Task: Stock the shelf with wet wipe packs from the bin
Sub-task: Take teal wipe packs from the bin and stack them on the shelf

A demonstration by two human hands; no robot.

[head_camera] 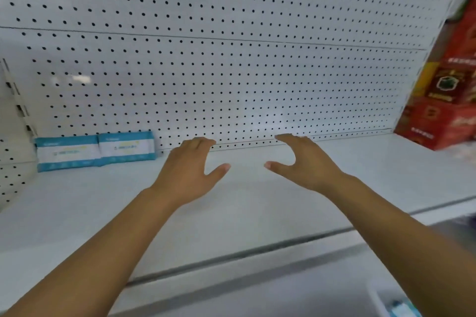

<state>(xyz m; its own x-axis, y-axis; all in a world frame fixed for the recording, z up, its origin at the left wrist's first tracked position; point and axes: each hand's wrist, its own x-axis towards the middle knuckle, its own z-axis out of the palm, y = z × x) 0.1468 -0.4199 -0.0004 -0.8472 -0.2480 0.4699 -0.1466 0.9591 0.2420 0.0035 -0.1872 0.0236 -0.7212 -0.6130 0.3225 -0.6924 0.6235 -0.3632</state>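
1. Nearest, at the bottom right corner, a pale bin (376, 296) edge shows with something blue (401, 309) inside. It is probably a wet wipe pack, though it is too blurred to be sure.
2. Both bare forearms reach up over the front lip of the white shelf (257, 219).
3. The left hand (188, 175) and right hand (306, 165) are side by side above the middle of the shelf, thumbs pointing at each other. Their fingers are loose and spread and hold nothing. Whether the fingertips touch the shelf cannot be told.
4. Further back on the left, two wet wipe packs (96, 150) stand on edge, touching each other, against the pegboard (231, 72).
5. At the far right end sit red boxes (443, 110), well apart from the packs.
6. My judgement is that stocking has barely begun, and the next step is a reach down to the bin.
7. Risks:
   - The standing packs look soft and thin, so a new one pushed in against them could tip the row forward.
   - The bin sits at the very edge of sight, so a blind reach could fumble a pack or drop it.
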